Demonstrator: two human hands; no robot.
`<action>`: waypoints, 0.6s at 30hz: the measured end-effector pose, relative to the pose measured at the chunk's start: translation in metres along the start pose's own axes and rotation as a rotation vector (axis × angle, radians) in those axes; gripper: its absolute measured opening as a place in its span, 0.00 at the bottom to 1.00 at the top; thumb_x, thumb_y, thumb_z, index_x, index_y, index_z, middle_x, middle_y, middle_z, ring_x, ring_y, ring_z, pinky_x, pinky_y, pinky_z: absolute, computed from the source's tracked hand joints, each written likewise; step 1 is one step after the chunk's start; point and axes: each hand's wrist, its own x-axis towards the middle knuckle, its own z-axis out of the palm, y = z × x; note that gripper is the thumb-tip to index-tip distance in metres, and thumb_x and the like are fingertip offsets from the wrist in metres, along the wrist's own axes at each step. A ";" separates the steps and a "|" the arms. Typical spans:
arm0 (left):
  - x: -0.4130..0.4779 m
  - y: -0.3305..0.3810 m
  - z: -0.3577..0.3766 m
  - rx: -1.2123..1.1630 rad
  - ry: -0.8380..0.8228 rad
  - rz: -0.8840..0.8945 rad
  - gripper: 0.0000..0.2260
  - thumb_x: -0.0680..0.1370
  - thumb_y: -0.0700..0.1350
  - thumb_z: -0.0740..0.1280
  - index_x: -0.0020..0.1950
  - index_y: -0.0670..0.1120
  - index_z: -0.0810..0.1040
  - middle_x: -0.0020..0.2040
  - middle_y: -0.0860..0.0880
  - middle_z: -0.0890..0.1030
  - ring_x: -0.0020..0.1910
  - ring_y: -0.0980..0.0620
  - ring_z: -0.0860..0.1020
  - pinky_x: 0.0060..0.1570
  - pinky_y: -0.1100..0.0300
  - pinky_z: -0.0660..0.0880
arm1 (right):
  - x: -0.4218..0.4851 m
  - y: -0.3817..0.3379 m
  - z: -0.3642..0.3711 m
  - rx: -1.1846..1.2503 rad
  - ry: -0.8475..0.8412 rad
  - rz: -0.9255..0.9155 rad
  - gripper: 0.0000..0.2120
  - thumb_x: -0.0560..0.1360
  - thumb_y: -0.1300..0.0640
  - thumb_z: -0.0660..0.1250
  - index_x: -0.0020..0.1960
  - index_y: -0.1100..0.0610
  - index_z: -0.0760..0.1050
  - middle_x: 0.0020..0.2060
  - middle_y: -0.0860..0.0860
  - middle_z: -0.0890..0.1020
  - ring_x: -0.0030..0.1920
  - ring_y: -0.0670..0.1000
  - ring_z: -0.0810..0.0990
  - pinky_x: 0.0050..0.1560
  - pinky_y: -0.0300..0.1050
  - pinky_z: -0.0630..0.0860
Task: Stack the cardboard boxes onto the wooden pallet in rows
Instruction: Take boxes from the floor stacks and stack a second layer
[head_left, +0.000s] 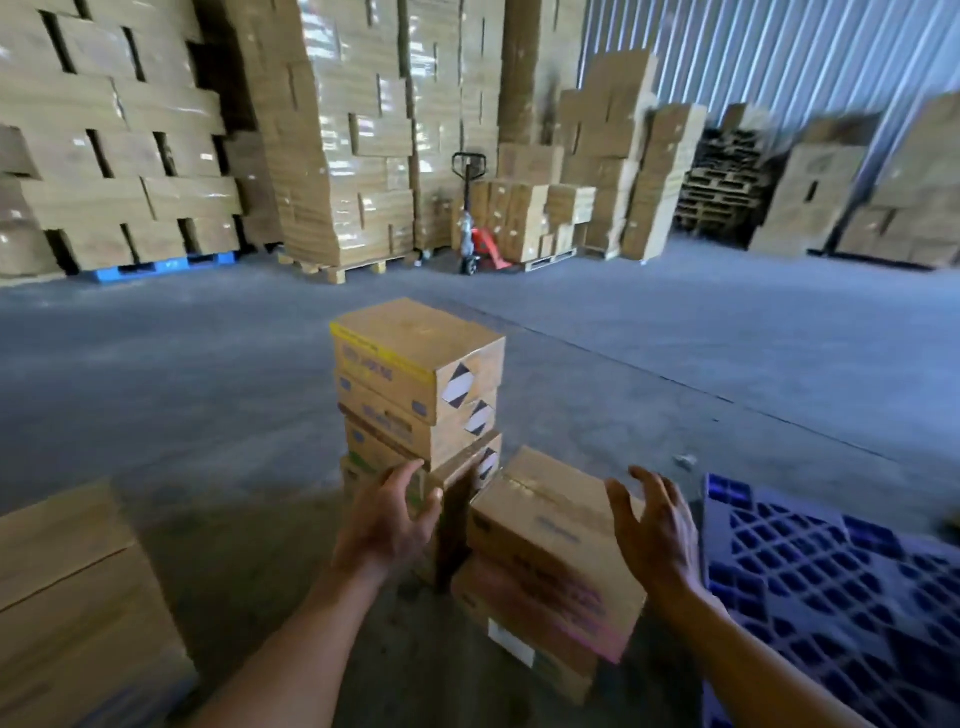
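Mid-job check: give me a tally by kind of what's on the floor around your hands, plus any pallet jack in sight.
Stacks of small boxes: 2
Large carton, left: 1
Blue plastic pallet, right: 1
Pallet jack, at the back: 1
Total: 5
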 end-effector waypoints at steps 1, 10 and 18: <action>0.011 0.007 0.018 -0.013 -0.020 0.028 0.28 0.73 0.58 0.63 0.67 0.43 0.78 0.62 0.42 0.81 0.59 0.40 0.80 0.59 0.50 0.75 | 0.005 0.017 -0.004 -0.006 0.016 0.033 0.23 0.80 0.40 0.61 0.70 0.51 0.72 0.67 0.57 0.75 0.63 0.58 0.76 0.54 0.49 0.70; 0.129 -0.020 0.190 0.031 -0.301 0.085 0.28 0.72 0.57 0.64 0.66 0.41 0.79 0.63 0.39 0.80 0.60 0.38 0.79 0.60 0.48 0.74 | 0.039 0.146 0.061 -0.087 0.019 0.473 0.27 0.80 0.40 0.62 0.73 0.54 0.69 0.70 0.58 0.73 0.66 0.59 0.74 0.61 0.56 0.75; 0.250 -0.148 0.361 0.044 -0.557 -0.104 0.26 0.75 0.47 0.74 0.69 0.37 0.75 0.66 0.35 0.76 0.62 0.35 0.76 0.61 0.43 0.74 | 0.085 0.240 0.209 -0.164 -0.063 0.874 0.31 0.79 0.38 0.63 0.76 0.54 0.66 0.73 0.57 0.70 0.70 0.58 0.72 0.66 0.56 0.71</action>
